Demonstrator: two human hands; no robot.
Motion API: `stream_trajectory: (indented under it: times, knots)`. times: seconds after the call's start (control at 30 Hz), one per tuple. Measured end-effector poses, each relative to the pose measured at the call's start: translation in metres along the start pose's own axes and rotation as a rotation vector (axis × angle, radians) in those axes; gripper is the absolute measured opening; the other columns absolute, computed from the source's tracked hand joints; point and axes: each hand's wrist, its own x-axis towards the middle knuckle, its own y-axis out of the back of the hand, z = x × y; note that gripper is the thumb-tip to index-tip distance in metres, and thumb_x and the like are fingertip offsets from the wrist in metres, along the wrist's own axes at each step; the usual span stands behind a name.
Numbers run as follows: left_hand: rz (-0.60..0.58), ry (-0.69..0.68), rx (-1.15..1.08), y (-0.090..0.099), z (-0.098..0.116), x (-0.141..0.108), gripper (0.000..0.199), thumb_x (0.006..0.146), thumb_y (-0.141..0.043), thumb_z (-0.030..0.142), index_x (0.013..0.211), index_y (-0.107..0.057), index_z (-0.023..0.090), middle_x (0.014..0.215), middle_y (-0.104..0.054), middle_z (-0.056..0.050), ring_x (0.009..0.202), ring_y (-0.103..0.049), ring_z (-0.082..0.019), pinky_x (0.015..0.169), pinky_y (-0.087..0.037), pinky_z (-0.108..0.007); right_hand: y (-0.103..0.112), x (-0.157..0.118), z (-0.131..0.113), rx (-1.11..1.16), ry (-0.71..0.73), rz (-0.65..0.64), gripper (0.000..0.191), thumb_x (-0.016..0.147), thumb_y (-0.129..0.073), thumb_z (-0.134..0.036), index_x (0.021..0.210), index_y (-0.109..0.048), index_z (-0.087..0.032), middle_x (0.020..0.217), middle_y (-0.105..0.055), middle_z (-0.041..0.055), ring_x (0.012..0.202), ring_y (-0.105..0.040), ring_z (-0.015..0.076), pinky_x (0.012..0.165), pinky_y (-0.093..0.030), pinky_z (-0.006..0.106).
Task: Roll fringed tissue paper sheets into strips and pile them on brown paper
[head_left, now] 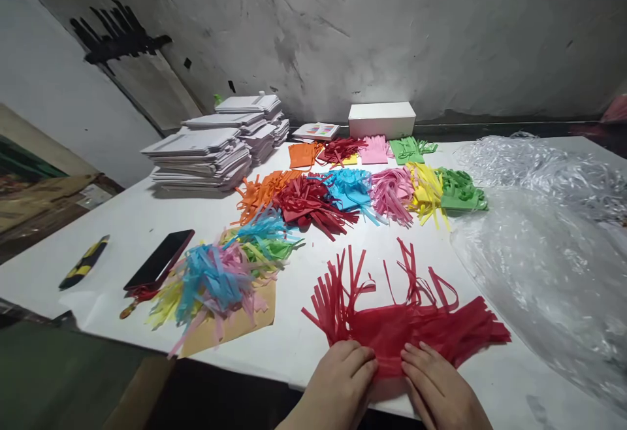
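A red fringed tissue-paper sheet (386,325) lies at the table's front edge, its cut strips spreading away from me and to both sides. My left hand (343,374) is closed on its near edge, fingers pressed together and the thumb hidden. On the same edge, a little to the right, my right hand (435,378) grips the paper with its fingers together. Between the two hands a short stretch of the folded edge shows. Left of the sheet is a heap of blue, pink, yellow and green fringed paper (220,280), resting on a brown paper piece (255,319).
Rows of coloured fringed paper bundles (313,204) lie farther back. Stacks of flat white cartons (196,155) stand back left, and a white box (382,119) is by the wall. A phone (160,260) and a yellow-black cutter (84,262) lie left; clear plastic (548,273) covers the right side.
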Motion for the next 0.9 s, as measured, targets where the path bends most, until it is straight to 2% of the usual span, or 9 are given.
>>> stream_trajectory:
  times: [0.13, 0.23, 0.37, 0.47, 0.53, 0.6, 0.7, 0.77, 0.9]
  knots:
    - [-0.006, 0.045, -0.045, 0.005, 0.001, -0.002, 0.030, 0.084, -0.058, 0.008, 0.111, -0.066, 0.017, 0.110, -0.075, -0.007, 0.094, -0.066, -0.024, 0.085, -0.057, -0.036, 0.000, -0.011, 0.004, -0.008, 0.021, -0.067, 0.036, 0.089, -0.045, 0.000, 0.110, -0.070, -0.014, 0.109, -0.077, 0.0074, 0.108, -0.071, 0.0176, 0.103, -0.054, 0.030]
    - [-0.031, 0.061, -0.034, 0.005, -0.001, -0.007, 0.036, 0.081, -0.062, 0.014, 0.117, -0.065, 0.018, 0.117, -0.074, -0.009, 0.103, -0.064, -0.027, 0.093, -0.053, -0.043, -0.001, -0.019, 0.007, -0.024, 0.054, -0.091, 0.039, 0.088, -0.043, 0.003, 0.111, -0.069, -0.013, 0.108, -0.077, 0.0079, 0.107, -0.072, 0.0181, 0.102, -0.055, 0.032]
    - [-0.113, 0.150, 0.062, 0.002, -0.008, -0.012, 0.061, 0.073, -0.064, 0.014, 0.133, -0.059, 0.021, 0.139, -0.063, -0.011, 0.125, -0.054, -0.034, 0.109, -0.036, -0.059, 0.000, -0.017, 0.005, -0.073, 0.103, -0.051, 0.035, 0.092, -0.043, 0.001, 0.107, -0.070, -0.013, 0.104, -0.078, 0.0088, 0.102, -0.074, 0.0185, 0.097, -0.058, 0.030]
    - [-0.085, 0.247, 0.087, -0.001, -0.015, -0.005, 0.078, 0.066, -0.062, 0.009, 0.142, -0.053, 0.021, 0.148, -0.055, -0.014, 0.130, -0.048, -0.037, 0.109, -0.031, -0.061, 0.001, -0.008, -0.001, -0.065, 0.119, -0.018, 0.032, 0.098, -0.042, -0.003, 0.103, -0.071, -0.014, 0.100, -0.079, 0.0083, 0.099, -0.075, 0.0177, 0.095, -0.058, 0.028]
    - [-0.047, 0.278, 0.079, -0.003, -0.022, 0.007, 0.075, 0.068, -0.061, 0.008, 0.141, -0.054, 0.022, 0.143, -0.058, -0.015, 0.127, -0.050, -0.037, 0.105, -0.034, -0.060, 0.000, -0.004, -0.005, -0.044, 0.122, 0.019, 0.031, 0.100, -0.043, -0.004, 0.101, -0.072, -0.015, 0.098, -0.079, 0.0072, 0.097, -0.075, 0.0170, 0.095, -0.058, 0.027]
    - [-0.041, 0.290, 0.062, -0.001, -0.030, 0.023, 0.060, 0.074, -0.059, 0.006, 0.132, -0.061, 0.023, 0.125, -0.069, -0.012, 0.116, -0.056, -0.033, 0.102, -0.036, -0.057, -0.001, -0.004, -0.005, -0.031, 0.135, 0.039, 0.028, 0.099, -0.047, -0.005, 0.101, -0.072, -0.016, 0.098, -0.079, 0.0058, 0.097, -0.075, 0.0168, 0.096, -0.058, 0.027]
    - [-0.009, 0.300, 0.085, 0.012, -0.044, 0.044, 0.035, 0.080, -0.058, 0.006, 0.108, -0.071, 0.023, 0.095, -0.072, -0.006, 0.097, -0.061, -0.027, 0.104, -0.035, -0.058, -0.002, -0.010, 0.001, -0.056, 0.170, 0.018, 0.026, 0.100, -0.049, -0.008, 0.102, -0.074, -0.017, 0.101, -0.079, 0.0049, 0.099, -0.075, 0.0165, 0.099, -0.057, 0.026]
    - [0.061, 0.282, 0.142, 0.030, -0.056, 0.049, 0.026, 0.081, -0.058, 0.007, 0.098, -0.071, 0.022, 0.091, -0.070, -0.005, 0.094, -0.062, -0.026, 0.107, -0.032, -0.059, -0.002, -0.015, 0.007, -0.078, 0.178, 0.003, 0.026, 0.101, -0.049, -0.009, 0.103, -0.074, -0.017, 0.104, -0.079, 0.0054, 0.103, -0.074, 0.0170, 0.102, -0.055, 0.027]
    - [0.162, 0.216, 0.301, 0.074, -0.089, 0.020, 0.033, 0.086, -0.049, 0.004, 0.103, -0.070, 0.021, 0.097, -0.071, -0.008, 0.099, -0.063, -0.026, 0.109, -0.035, -0.058, -0.007, -0.021, 0.008, -0.095, 0.186, -0.026, 0.026, 0.100, -0.049, -0.008, 0.107, -0.074, -0.015, 0.111, -0.077, 0.0075, 0.113, -0.070, 0.0205, 0.110, -0.049, 0.034]
